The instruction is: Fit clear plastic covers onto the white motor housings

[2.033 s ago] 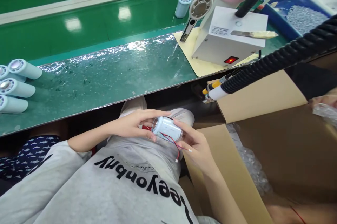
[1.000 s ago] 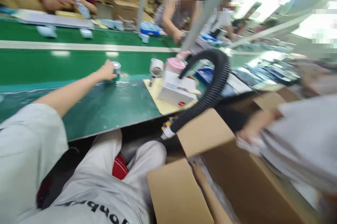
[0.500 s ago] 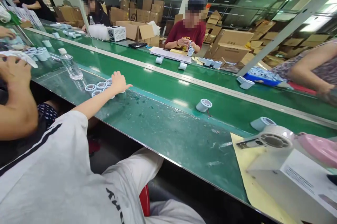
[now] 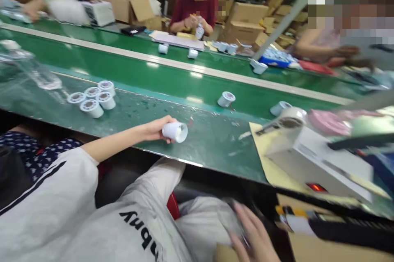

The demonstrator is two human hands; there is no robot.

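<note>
My left hand (image 4: pixel 158 128) is closed round a white plastic cylindrical housing (image 4: pixel 175 131), held just above the near strip of the bench. The housing lies on its side with its hollow open end facing right. A cluster of similar white housings (image 4: pixel 91 107) stands upright on the bench to the left of that hand. Low in the view, over my lap, is my right hand (image 4: pixel 254 233), smeared by motion. A blurred greyish shape lies beside its fingers, and I cannot tell whether it is held.
A clear bottle (image 4: pixel 43 71) is on the left. Single housings (image 4: pixel 227 99) lie on the green belt (image 4: pixel 132 69). At right, a white box-shaped device (image 4: pixel 320 159) sits on yellow paper (image 4: pixel 260 151) beside a pink object (image 4: pixel 329 121). Co-workers (image 4: pixel 195 12) sit across the belt.
My left hand has come away from the cluster, moving right and nearer with one housing in it. My right hand has come into view at the bottom. The camera view has turned right.
</note>
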